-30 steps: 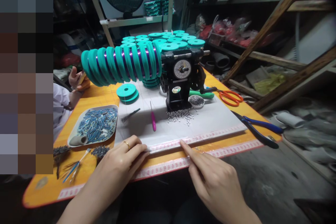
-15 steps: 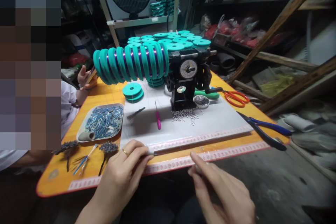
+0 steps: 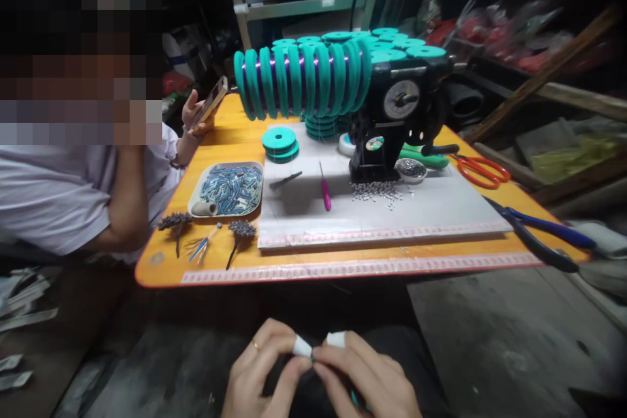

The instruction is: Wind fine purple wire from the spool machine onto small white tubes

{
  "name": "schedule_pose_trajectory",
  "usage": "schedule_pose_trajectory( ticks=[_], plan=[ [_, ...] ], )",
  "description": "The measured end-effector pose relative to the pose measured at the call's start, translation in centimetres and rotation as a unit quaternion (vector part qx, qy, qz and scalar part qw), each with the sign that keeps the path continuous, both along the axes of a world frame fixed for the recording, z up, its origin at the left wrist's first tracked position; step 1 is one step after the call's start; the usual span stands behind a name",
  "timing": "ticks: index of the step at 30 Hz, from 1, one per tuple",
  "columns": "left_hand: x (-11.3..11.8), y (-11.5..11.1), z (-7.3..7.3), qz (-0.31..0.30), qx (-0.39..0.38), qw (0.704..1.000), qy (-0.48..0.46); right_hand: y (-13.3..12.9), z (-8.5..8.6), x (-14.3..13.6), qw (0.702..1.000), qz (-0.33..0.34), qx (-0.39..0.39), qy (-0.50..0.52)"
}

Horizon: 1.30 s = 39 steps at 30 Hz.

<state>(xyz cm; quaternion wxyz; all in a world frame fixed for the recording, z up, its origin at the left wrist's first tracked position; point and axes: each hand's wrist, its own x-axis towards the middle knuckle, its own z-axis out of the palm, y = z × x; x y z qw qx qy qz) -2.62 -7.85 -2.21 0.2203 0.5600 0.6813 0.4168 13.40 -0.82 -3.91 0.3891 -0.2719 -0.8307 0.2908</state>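
Observation:
Below the table's front edge, my left hand (image 3: 267, 366) and my right hand (image 3: 365, 372) meet fingertip to fingertip. Both are closed in a pinch around something tiny and dark that I cannot make out. White wraps show on a finger of each hand, and a ring is on the left one. A bit of teal (image 3: 354, 398) shows beneath my right hand. On the table beyond stands a black hand-cranked winding machine (image 3: 382, 137), its shaft full of teal spools (image 3: 304, 81) with purple wire between the discs.
On the orange table (image 3: 161, 269) are a tray of small blue pieces (image 3: 230, 189), a pink-handled awl (image 3: 326, 194), scattered silvery beads (image 3: 377, 192), orange scissors (image 3: 482, 171) and blue pliers (image 3: 543, 228). At left, a person in a white shirt (image 3: 53, 196) holds a phone (image 3: 210, 103).
My hands have moved down off the table edge and together, from apart to touching at the fingertips. The view has shifted, so the table sits higher and further right.

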Motion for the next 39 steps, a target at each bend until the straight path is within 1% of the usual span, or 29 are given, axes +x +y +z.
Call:
schedule_pose_trajectory(
  ticks=[2, 5, 7, 9, 11, 13, 16, 18, 20, 23, 26, 28, 34, 39],
  plan=[
    [-0.1, -0.4, -1.4, -0.002, -0.033, 0.999, -0.004, -0.5, -1.3, -0.2, 0.998, 0.027, -0.052, -0.003],
    [-0.6, -0.8, -3.2, 0.010, -0.070, 0.997, 0.025, -1.0, -3.2, -0.7, 0.989, 0.051, -0.138, -0.010],
    [-0.8, -1.1, -4.0, 0.022, -0.095, 0.995, 0.036, -1.3, -4.3, -1.0, 0.984, 0.052, -0.171, -0.017],
    [-1.0, -1.5, -4.7, 0.017, -0.119, 0.993, 0.015, -1.5, -5.1, -1.2, 0.980, 0.053, -0.188, -0.025],
    [-1.1, -2.2, -5.4, 0.019, -0.139, 0.990, -0.029, -1.9, -5.7, -1.3, 0.977, 0.057, -0.202, -0.037],
    [-1.1, -3.0, -6.2, 0.041, -0.167, 0.979, -0.106, -2.4, -6.1, -1.3, 0.973, 0.065, -0.213, -0.053],
    [-0.9, -4.3, -7.4, 0.085, -0.213, 0.946, -0.230, -3.4, -6.7, -1.3, 0.968, 0.081, -0.224, -0.079],
    [-0.7, -5.0, -8.0, 0.104, -0.230, 0.928, -0.274, -4.1, -7.2, -1.4, 0.965, 0.091, -0.230, -0.093],
    [-0.5, -5.5, -8.5, 0.120, -0.237, 0.914, -0.307, -4.6, -7.8, -1.6, 0.962, 0.099, -0.234, -0.105],
    [-0.2, -6.0, -9.0, 0.160, -0.244, 0.882, -0.371, -5.3, -8.5, -2.0, 0.959, 0.109, -0.232, -0.121],
    [-0.5, -6.6, -9.3, 0.195, -0.247, 0.850, -0.424, -6.0, -9.1, -2.5, 0.958, 0.127, -0.220, -0.131],
    [-0.9, -7.1, -9.4, 0.206, -0.247, 0.835, -0.446, -6.4, -9.3, -2.9, 0.958, 0.140, -0.211, -0.135],
    [-2.1, -8.2, -9.5, 0.214, -0.246, 0.810, -0.487, -7.1, -9.8, -4.0, 0.957, 0.159, -0.197, -0.144],
    [-2.2, -8.8, -10.1, 0.232, -0.224, 0.799, -0.507, -7.3, -10.0, -4.5, 0.956, 0.158, -0.192, -0.155]
  ],
)
